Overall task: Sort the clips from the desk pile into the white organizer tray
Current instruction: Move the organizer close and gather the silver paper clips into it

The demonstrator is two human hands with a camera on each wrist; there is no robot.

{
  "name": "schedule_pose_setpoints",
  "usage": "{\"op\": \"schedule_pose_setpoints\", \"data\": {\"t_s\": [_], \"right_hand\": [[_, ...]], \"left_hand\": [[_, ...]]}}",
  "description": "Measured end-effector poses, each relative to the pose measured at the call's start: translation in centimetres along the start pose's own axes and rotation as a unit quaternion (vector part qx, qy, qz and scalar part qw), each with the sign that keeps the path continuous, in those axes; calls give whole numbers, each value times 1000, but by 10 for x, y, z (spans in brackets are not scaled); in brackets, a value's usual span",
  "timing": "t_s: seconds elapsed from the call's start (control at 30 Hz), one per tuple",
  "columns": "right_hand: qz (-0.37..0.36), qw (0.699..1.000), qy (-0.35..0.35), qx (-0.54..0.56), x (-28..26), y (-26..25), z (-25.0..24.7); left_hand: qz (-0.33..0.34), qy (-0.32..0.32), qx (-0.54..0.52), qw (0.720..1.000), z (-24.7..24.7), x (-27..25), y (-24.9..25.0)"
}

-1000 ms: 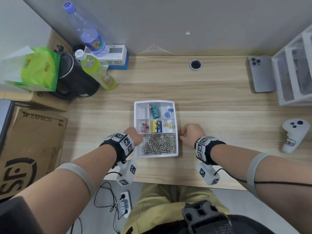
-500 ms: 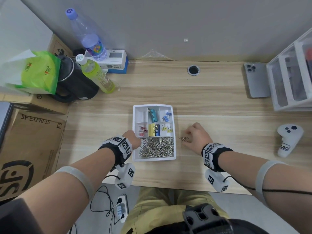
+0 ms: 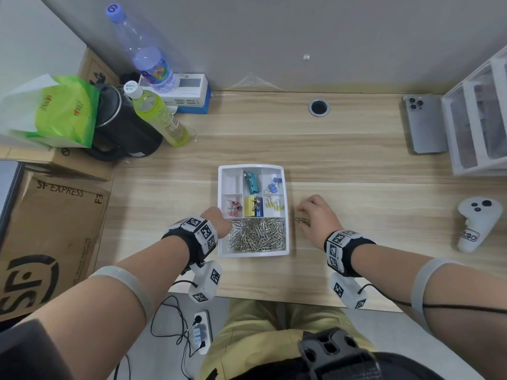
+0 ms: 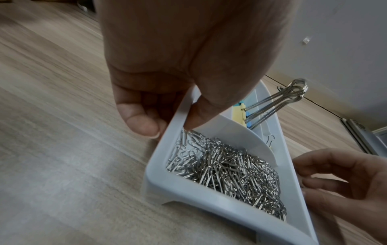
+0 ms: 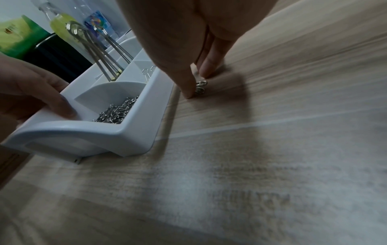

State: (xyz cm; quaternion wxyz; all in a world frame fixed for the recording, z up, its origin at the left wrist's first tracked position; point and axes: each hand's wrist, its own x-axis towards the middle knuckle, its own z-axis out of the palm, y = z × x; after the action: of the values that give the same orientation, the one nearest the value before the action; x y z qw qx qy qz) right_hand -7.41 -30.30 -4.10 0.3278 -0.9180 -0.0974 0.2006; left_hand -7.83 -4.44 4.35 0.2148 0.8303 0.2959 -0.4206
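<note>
The white organizer tray (image 3: pixel 253 253) sits on the desk in front of me. Its long front compartment holds a heap of silver paper clips (image 3: pixel 258 234) (image 4: pixel 226 170). The back compartments hold coloured binder clips (image 3: pixel 251 206). My left hand (image 3: pixel 225 223) (image 4: pixel 171 127) grips the tray's left wall, thumb inside and fingers outside. My right hand (image 3: pixel 303 215) (image 5: pixel 198 84) is on the desk just right of the tray. Its thumb and fingers pinch a few loose paper clips (image 3: pixel 301 220) (image 5: pixel 201 87) that lie on the wood.
A phone (image 3: pixel 424 123) and a white drawer unit (image 3: pixel 480 116) stand at the back right, with a white controller (image 3: pixel 476 223) at the right edge. Bottles (image 3: pixel 159 119), a black kettle (image 3: pixel 123 133) and cardboard boxes (image 3: pixel 52 229) crowd the left. A cable hole (image 3: pixel 318 107) is at the back.
My right hand has left the tray's right rim and moved right onto the desk, where it closes on a few loose paper clips. The left hand keeps its grip on the tray.
</note>
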Motion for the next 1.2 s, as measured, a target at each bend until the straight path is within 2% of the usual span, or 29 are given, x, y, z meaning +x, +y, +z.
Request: {"op": "schedule_pose_setpoints", "data": {"t_s": [0.3, 0.63, 0.83, 1.03, 1.1, 1.2], "right_hand": [[5, 999, -28, 25, 4, -2, 2], [3, 998, -59, -25, 7, -11, 3], [-6, 996, -83, -15, 13, -10, -2], [5, 997, -77, 3, 14, -13, -2], [27, 997, -60, 36, 13, -13, -2], [109, 988, -19, 108, 17, -14, -8]], "left_hand": [[1, 4, -7, 1000, 1, 1, -1], [6, 7, 2, 1000, 1, 0, -1], [5, 5, 4, 1000, 1, 1, -1], [4, 8, 6, 1000, 2, 2, -1], [4, 8, 6, 1000, 2, 2, -1], [2, 9, 5, 1000, 2, 3, -2]]}}
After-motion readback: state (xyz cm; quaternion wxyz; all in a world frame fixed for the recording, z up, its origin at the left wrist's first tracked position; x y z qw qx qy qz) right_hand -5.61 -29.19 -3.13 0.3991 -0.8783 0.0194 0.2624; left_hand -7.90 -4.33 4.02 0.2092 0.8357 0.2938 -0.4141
